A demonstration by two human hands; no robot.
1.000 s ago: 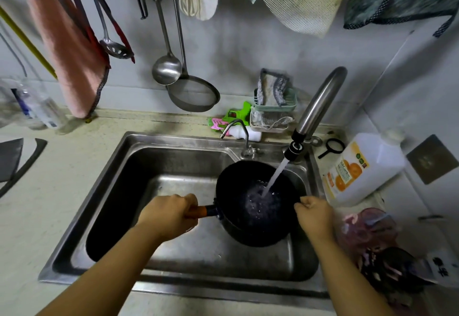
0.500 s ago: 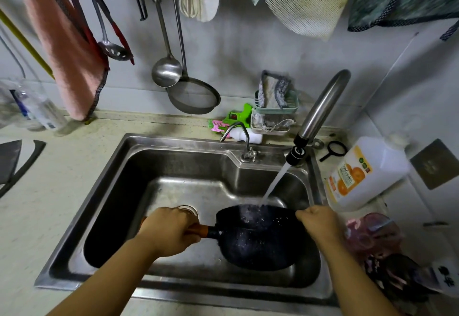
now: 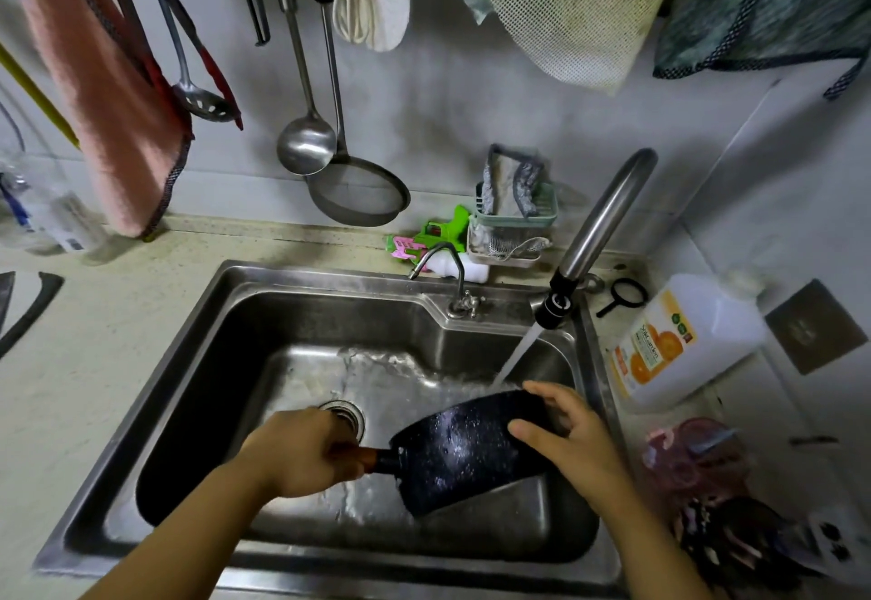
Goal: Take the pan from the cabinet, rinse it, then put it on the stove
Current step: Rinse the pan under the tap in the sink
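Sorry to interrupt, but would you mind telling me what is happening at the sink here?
A person is rinsing a dark pan over the steel sink. The left hand grips its handle, and the right hand rests on the tipped pan's far side. Water runs from the faucet just beyond the pan's rim. The pan has not reached the stove.

Beige counter (image 3: 94, 364): sink (image 3: 330, 288), detergent jug (image 3: 683, 340).

Both forearms extend forward, bare. The left hand (image 3: 301, 451) is closed in a fist around the handle of the pan (image 3: 464, 451), knuckles up. The right hand (image 3: 568, 439) lies with fingers (image 3: 546, 394) spread, palm against the pan's far side.
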